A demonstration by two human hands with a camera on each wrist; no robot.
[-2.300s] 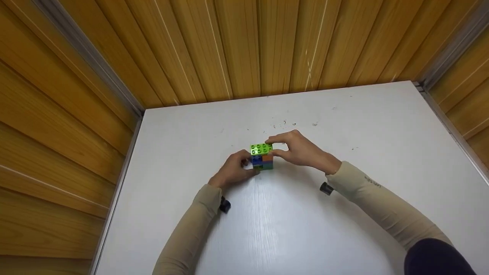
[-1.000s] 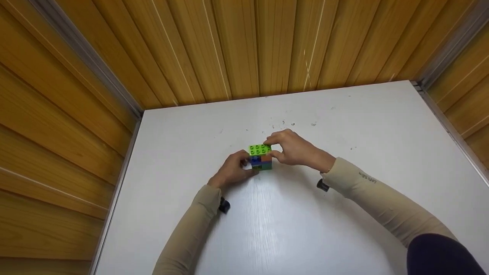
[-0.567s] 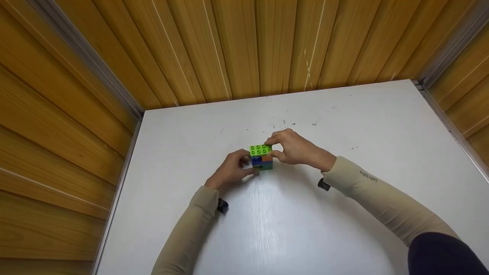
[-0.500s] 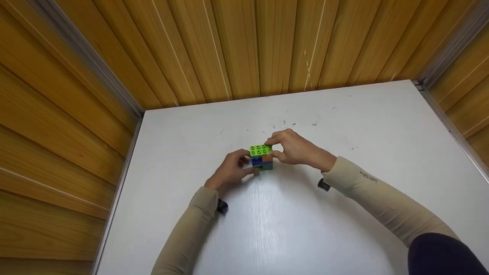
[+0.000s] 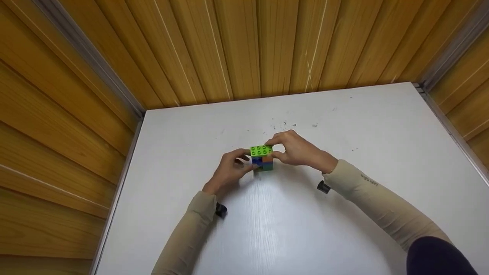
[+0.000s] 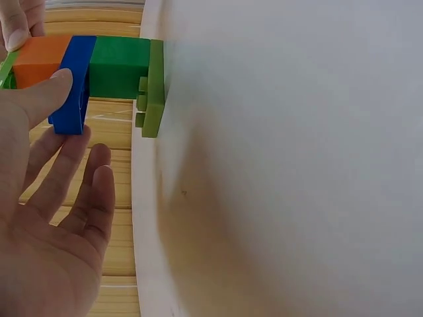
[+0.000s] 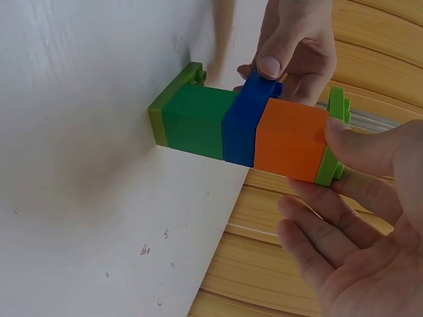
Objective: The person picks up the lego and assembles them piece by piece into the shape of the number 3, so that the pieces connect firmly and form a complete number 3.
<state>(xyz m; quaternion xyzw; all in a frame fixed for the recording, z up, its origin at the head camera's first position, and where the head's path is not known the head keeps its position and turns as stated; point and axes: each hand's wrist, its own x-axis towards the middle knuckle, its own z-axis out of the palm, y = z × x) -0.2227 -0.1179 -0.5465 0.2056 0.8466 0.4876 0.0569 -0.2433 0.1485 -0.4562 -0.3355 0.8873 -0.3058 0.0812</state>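
Note:
A stack of toy building bricks stands upright on the white table. From the bottom it has a light green plate (image 7: pixel 158 127), a green brick (image 7: pixel 196 123), a blue plate (image 7: pixel 242 125), an orange brick (image 7: pixel 287 139) and a light green top plate (image 5: pixel 258 151). Blue and top plates overhang the narrower bricks to the left. My left hand (image 5: pixel 228 168) pinches the blue plate's overhanging end, thumb on the near side and fingertips opposite. Thumb and index finger of my right hand (image 5: pixel 300 149) pinch the top plate's right end, the thumb also touching the orange brick's edge.
The white table (image 5: pixel 305 229) carries small dark marks behind the stack. Wood-patterned panels (image 5: pixel 244 49) rise along its back and sides, with grey metal posts (image 5: pixel 91 53) at the corners. A small black camera sits under each wrist.
My left thumb has risen from the stack's base to the blue plate, and the left wrist has shifted slightly left. The right hand keeps its hold on the top plate; the stack stays put.

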